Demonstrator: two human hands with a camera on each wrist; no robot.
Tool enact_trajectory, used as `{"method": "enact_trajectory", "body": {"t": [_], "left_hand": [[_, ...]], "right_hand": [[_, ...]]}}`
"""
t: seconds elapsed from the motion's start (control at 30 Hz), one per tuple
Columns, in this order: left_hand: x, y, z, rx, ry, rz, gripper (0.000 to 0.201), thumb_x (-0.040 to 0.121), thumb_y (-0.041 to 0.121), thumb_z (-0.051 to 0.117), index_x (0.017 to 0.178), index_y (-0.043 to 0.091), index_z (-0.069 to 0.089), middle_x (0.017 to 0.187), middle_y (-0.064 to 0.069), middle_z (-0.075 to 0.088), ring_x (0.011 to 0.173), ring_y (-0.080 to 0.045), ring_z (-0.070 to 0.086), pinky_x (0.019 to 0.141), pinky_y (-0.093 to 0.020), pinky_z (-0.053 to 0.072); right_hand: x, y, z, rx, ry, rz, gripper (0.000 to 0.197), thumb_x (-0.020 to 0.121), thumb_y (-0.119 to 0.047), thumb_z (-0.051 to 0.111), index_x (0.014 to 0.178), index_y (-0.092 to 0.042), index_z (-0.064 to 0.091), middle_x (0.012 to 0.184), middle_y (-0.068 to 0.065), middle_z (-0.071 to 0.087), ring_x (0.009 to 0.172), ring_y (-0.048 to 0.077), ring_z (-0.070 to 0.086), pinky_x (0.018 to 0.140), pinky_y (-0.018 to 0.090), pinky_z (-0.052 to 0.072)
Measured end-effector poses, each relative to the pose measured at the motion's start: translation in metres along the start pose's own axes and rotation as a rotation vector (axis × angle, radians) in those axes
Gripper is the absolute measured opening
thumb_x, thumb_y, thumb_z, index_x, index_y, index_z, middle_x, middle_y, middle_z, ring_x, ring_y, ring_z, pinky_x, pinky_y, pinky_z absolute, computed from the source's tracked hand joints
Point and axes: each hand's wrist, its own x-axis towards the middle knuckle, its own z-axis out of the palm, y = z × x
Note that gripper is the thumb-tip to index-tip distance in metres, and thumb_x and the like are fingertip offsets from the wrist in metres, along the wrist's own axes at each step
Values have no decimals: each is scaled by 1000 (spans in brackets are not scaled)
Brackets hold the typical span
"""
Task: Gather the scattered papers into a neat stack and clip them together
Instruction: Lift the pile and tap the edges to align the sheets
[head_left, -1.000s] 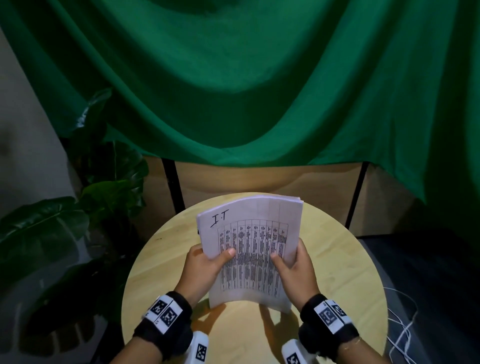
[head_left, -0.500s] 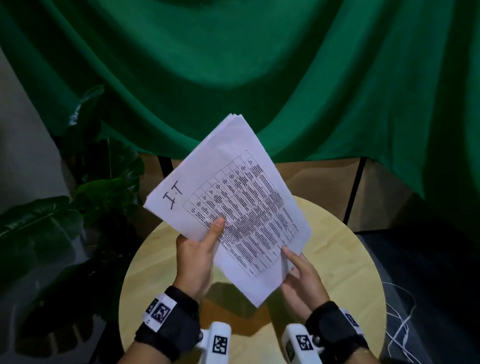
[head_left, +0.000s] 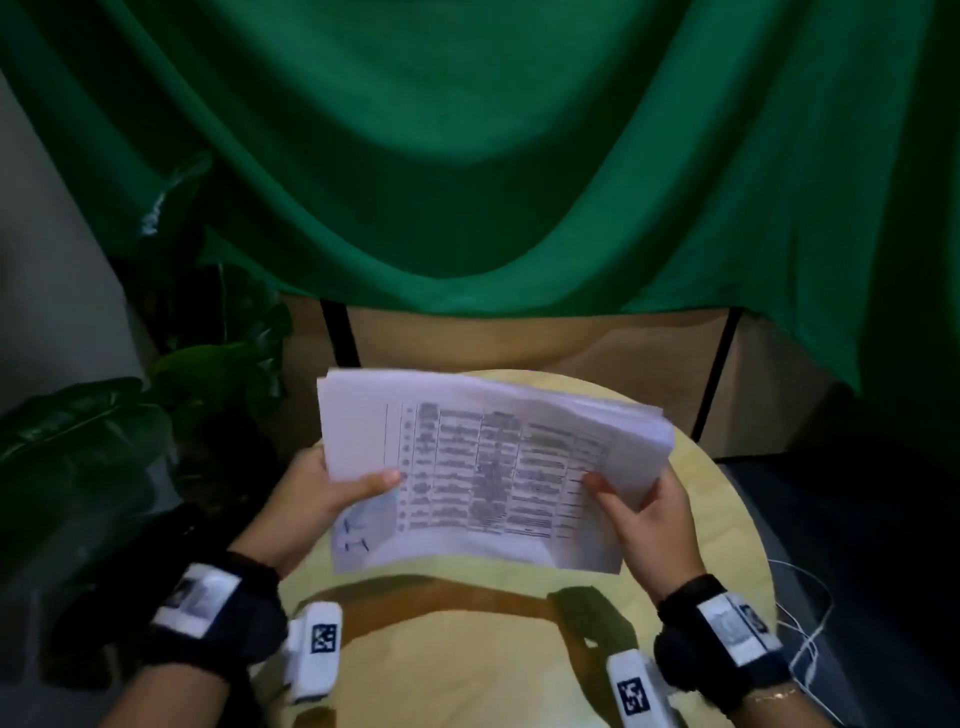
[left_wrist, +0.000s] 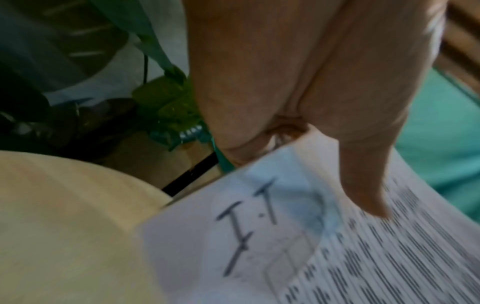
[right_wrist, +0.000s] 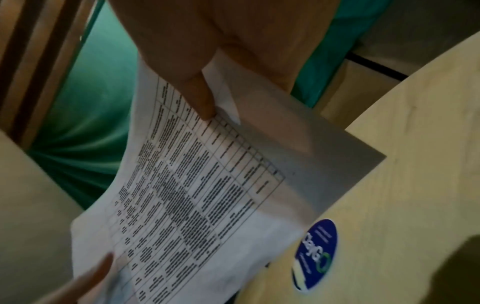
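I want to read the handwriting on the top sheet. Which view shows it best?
The left wrist view: the handwritten mark fills the frame and reads "I.T", beside the left thumb. The head view shows it small and blurred. The right wrist view doesn't show it legibly.

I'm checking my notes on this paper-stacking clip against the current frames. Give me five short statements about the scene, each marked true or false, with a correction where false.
1. Both hands hold the stack of papers. True: the left hand grips one short side and the right hand the other.
2. The top sheet is blank. False: it shows a printed table and handwritten letters.
3. A clip already fastens the stack. False: no clip shows on it.
4. The papers are above a round wooden table. True.
5. The backdrop is a red curtain. False: it is a green cloth.
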Motion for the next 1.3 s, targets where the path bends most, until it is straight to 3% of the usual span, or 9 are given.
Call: {"method": "enact_trajectory", "body": {"t": [0.17, 0.3, 0.5, 0.67, 0.8, 0.87, 1.0, 1.13, 1.3], "left_hand": [[-8, -52, 23, -17, 199, -41, 37, 89, 11, 89, 125, 16, 82, 119, 1, 86, 111, -20, 82, 104, -46, 61], [-22, -86, 33, -113, 217, -191, 36, 86, 11, 91, 121, 11, 82, 114, -9, 87, 108, -32, 83, 102, -56, 62], [-22, -88, 45, -55, 279, -158, 27, 92, 17, 87, 119, 16, 82, 108, -1, 88, 94, -15, 84, 93, -42, 64], [-24, -97, 40, -48, 269, -174, 27, 92, 15, 87, 118, 16, 82, 107, 0, 88, 93, -14, 84, 83, -34, 63], [-27, -114, 42, -61, 279, -248, 27, 93, 17, 86, 120, 17, 82, 110, 1, 88, 103, -23, 84, 92, -40, 64], [-26, -115, 42, -64, 301, -251, 30, 92, 21, 88, 121, 16, 82, 110, -1, 88, 103, -23, 84, 97, -47, 64], [-29, -113, 43, -55, 281, -243, 28, 92, 17, 88, 118, 19, 81, 108, 3, 88, 95, -14, 84, 87, -36, 64], [-31, -120, 42, -41, 261, -293, 26, 91, 15, 88, 116, 18, 83, 105, 3, 88, 96, -15, 85, 85, -32, 63], [-30, -115, 47, 5, 252, -291, 26, 93, 16, 87, 118, 18, 83, 107, 4, 88, 95, -13, 84, 99, -43, 64]], "right_hand": [[-16, 35, 13, -75, 49, 26, 47, 91, -13, 79, 130, -29, 61, 119, -7, 73, 113, 13, 69, 93, 39, 58], [-30, 57, 5, -175, 59, 113, 44, 84, -16, 85, 118, -32, 63, 113, -9, 72, 109, 8, 67, 93, 38, 58], [-30, 66, 15, -191, 83, 113, 36, 91, -17, 79, 123, -25, 65, 114, -8, 74, 109, 7, 68, 95, 42, 59], [-28, 69, 12, -183, 87, 119, 43, 88, -14, 81, 125, -26, 61, 112, -10, 70, 103, -3, 65, 84, 31, 55], [-33, 86, 13, -242, 78, 161, 41, 91, -11, 77, 128, -22, 64, 116, -6, 74, 109, 6, 67, 95, 43, 57], [-32, 87, 15, -238, 92, 155, 39, 92, -13, 76, 128, -22, 64, 115, -5, 74, 108, 6, 68, 91, 38, 57], [-34, 87, 11, -216, 95, 156, 41, 89, -12, 80, 124, -25, 63, 110, -11, 72, 97, -11, 64, 79, 24, 52], [-37, 100, 9, -227, 45, 239, 46, 86, -5, 80, 124, -22, 61, 111, -11, 70, 104, 4, 64, 86, 31, 52], [-36, 107, 9, -254, 76, 246, 35, 89, -4, 76, 119, -18, 66, 108, -6, 75, 104, 18, 71, 82, 33, 55]]}}
